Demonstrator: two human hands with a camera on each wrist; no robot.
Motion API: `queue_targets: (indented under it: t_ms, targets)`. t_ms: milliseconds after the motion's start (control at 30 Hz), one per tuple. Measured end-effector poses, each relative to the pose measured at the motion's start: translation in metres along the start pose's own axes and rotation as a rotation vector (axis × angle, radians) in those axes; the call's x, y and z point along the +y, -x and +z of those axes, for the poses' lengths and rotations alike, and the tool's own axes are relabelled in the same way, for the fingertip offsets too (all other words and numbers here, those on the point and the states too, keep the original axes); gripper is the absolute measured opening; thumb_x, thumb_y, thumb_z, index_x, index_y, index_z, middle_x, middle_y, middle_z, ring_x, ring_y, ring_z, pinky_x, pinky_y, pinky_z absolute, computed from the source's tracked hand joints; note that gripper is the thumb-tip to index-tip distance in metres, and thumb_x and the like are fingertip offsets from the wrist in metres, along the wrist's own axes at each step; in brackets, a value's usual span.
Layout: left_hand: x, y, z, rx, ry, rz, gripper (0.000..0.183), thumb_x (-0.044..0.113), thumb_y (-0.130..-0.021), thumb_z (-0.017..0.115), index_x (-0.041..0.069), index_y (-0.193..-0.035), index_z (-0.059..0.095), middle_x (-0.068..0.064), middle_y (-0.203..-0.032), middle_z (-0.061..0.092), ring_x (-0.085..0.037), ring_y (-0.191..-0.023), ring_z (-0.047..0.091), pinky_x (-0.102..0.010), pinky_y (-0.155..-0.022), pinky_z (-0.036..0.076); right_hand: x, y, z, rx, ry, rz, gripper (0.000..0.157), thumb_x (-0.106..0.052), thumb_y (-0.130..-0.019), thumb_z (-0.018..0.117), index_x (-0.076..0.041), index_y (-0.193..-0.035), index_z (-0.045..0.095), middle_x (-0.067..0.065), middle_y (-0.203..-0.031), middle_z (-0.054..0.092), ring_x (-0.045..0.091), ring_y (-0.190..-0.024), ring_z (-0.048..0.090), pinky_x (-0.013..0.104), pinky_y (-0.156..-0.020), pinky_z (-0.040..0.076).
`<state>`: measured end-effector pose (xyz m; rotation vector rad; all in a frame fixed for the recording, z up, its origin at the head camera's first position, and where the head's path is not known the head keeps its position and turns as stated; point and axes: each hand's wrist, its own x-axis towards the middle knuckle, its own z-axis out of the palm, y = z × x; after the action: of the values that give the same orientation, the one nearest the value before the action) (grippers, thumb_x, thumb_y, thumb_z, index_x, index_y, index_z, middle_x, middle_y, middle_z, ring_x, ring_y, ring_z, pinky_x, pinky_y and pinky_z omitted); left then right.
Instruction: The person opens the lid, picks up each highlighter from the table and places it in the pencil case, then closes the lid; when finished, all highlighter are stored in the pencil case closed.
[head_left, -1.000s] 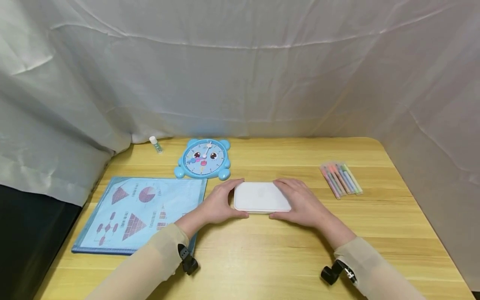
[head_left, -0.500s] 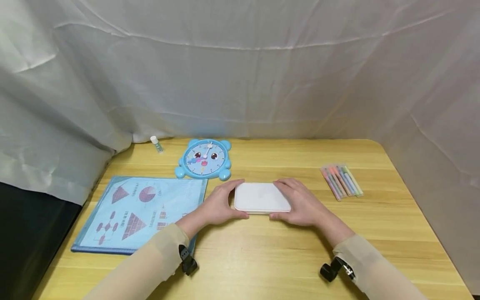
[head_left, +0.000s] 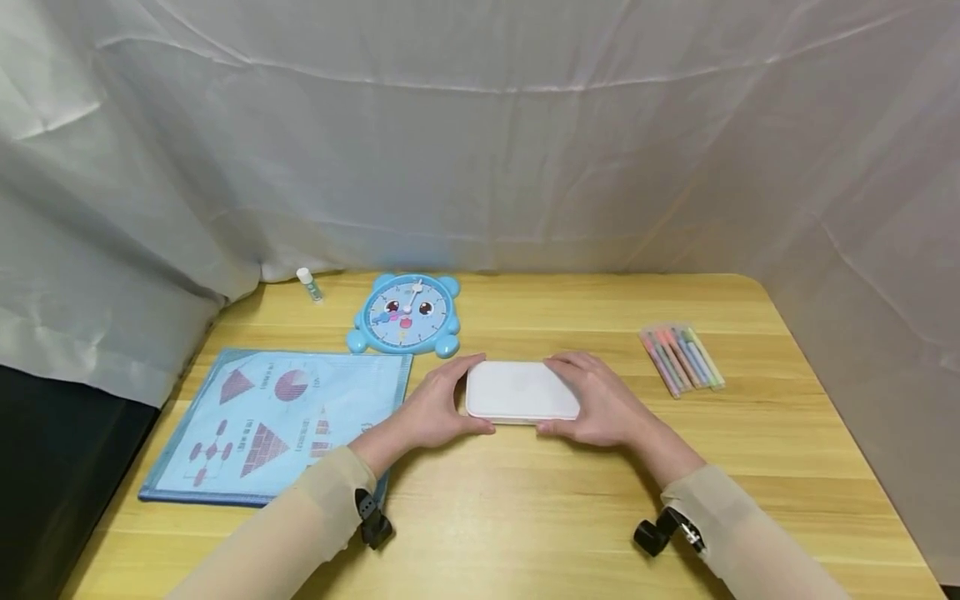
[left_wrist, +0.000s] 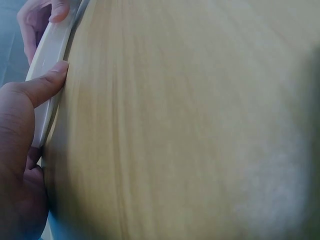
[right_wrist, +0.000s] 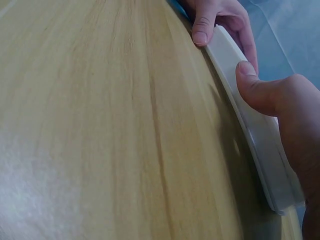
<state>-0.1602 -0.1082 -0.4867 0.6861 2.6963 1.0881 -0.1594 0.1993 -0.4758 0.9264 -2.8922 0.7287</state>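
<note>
From my end of the cameras I see a white box [head_left: 521, 390] near the middle of the wooden table [head_left: 525, 508]. The left hand [head_left: 432, 412] grips its left end and the right hand [head_left: 602, 407] its right end, thumbs along the near side, fingers toward the far side. I'd judge the step in hand to be a steady two-handed hold; any move from here calls for even pressure, so neither end tips. I can't tell whether the box sits flat or is slightly raised. Nothing inside it shows, so I can't say what it contains. To the left, a blue see-through folder [head_left: 399, 377] has a sheet [head_left: 264, 450] of printed diagrams in it; to the far right, a clear case [head_left: 677, 326] holds coloured pens [head_left: 682, 360]. A toy clock [head_left: 405, 315] lies far of the folder, a glue stick [head_left: 309, 284] at far left.
</note>
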Motion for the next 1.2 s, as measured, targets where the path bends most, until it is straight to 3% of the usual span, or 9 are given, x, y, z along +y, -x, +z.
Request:
queue_targets:
  t_ms: [300, 567, 900, 1200]
  targets:
    - [-0.001, -0.001, -0.001, -0.004, 0.006, 0.007, 0.116, 0.048, -0.074, 0.097, 0.012, -0.166, 0.035, -0.007, -0.161, 0.048, -0.023, -0.141, 0.049, -0.042, -0.118, 0.036, -0.001, -0.006, -0.012, -0.017, -0.102, 0.007, 0.09, -0.064, -0.083, 0.083, -0.001, -0.144, 0.063, 0.02, -0.142, 0.063, 0.039, -0.127, 0.06, 0.06, -0.105, 0.047]
    - [0.0, -0.002, -0.001, 0.006, -0.004, -0.012, 0.118, 0.05, -0.073, 0.097, 0.013, -0.166, 0.035, -0.007, -0.162, 0.046, -0.026, -0.145, 0.045, -0.043, -0.12, 0.033, 0.003, -0.005, -0.019, -0.031, -0.133, 0.117, 0.106, -0.077, -0.074, 0.081, -0.001, -0.145, 0.062, 0.022, -0.145, 0.061, 0.041, -0.132, 0.058, 0.06, -0.109, 0.043]
    - [0.0, 0.001, 0.001, 0.013, -0.013, -0.026, 0.125, 0.052, -0.072, 0.097, 0.011, -0.168, 0.027, -0.008, -0.164, 0.044, -0.028, -0.147, 0.043, -0.045, -0.12, 0.031, 0.0, -0.008, -0.029, 0.007, -0.184, 0.176, 0.091, -0.067, -0.08, 0.084, 0.005, -0.134, 0.068, 0.024, -0.132, 0.069, 0.042, -0.12, 0.066, 0.059, -0.104, 0.049]
    - [0.0, 0.003, 0.001, -0.005, 0.008, -0.058, 0.133, 0.053, -0.072, 0.097, 0.012, -0.171, 0.017, -0.011, -0.162, 0.047, -0.031, -0.149, 0.041, -0.049, -0.121, 0.029, 0.006, -0.009, -0.037, 0.066, -0.271, 0.268, 0.08, -0.064, -0.083, 0.084, 0.003, -0.126, 0.075, 0.02, -0.121, 0.075, 0.04, -0.115, 0.07, 0.056, -0.099, 0.053]
